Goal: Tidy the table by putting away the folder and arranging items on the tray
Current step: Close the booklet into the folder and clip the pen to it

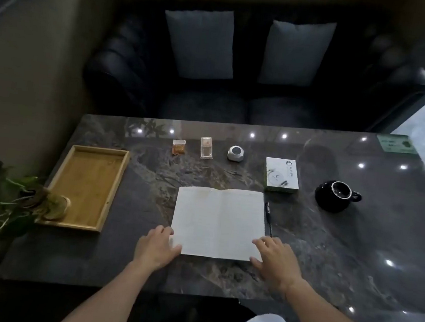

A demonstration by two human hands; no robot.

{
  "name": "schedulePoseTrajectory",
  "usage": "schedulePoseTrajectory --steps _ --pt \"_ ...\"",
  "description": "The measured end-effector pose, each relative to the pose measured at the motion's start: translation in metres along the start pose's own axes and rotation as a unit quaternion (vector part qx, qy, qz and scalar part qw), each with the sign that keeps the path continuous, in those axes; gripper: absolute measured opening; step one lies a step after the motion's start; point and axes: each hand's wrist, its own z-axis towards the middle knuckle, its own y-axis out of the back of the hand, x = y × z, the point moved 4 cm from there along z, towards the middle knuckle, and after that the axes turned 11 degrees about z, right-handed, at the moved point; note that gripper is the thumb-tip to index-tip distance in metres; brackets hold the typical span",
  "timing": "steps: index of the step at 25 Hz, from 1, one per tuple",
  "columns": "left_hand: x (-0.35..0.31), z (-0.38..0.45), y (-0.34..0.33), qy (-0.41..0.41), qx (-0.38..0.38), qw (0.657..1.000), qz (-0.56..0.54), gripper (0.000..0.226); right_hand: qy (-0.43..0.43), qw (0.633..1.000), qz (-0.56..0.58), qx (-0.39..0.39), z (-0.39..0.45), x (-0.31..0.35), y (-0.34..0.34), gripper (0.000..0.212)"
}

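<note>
A big dark stone table (327,251) fills the view, with a black sofa (239,90) on the far side. At the near middle of the table lies the folder (219,222), wide open and flat. On the left sits a wooden tray (74,170). It has nothing in it, though green plant leaves (13,202) hang over its near corner.

The left hand (156,248) rests open on the folder's near left corner. The right hand (273,259) rests open on its near right corner. Neither one is gripping anything.

To the right are a white box (281,175) and a black cup (335,196). A black pen (268,218) lies just beside the folder. On the far side stand a round white gadget (235,153), a clear little box (206,147) and an amber jar (178,146).

I think the job has only just started. The folder needs closing and putting away, and the small things need to go on the tray.
</note>
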Motion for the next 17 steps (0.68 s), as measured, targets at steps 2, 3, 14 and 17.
schedulePoseTrajectory --steps 2,3,14,17 --pt "-0.004 0.009 -0.003 0.055 0.011 0.996 -0.065 0.06 0.009 1.0 0.012 0.008 0.01 -0.005 -0.001 0.051" --pt "-0.005 0.011 -0.003 0.08 0.017 0.992 -0.098 0.061 0.021 1.0 0.011 0.004 0.015 -0.006 -0.002 0.053" --pt "-0.02 0.038 -0.006 0.218 0.056 0.923 -0.312 0.058 0.074 0.996 0.014 0.044 0.046 -0.01 -0.013 0.064" --pt "-0.016 0.039 -0.006 0.214 0.051 0.916 -0.335 0.042 0.071 0.996 0.003 0.051 0.048 -0.011 -0.016 0.065"
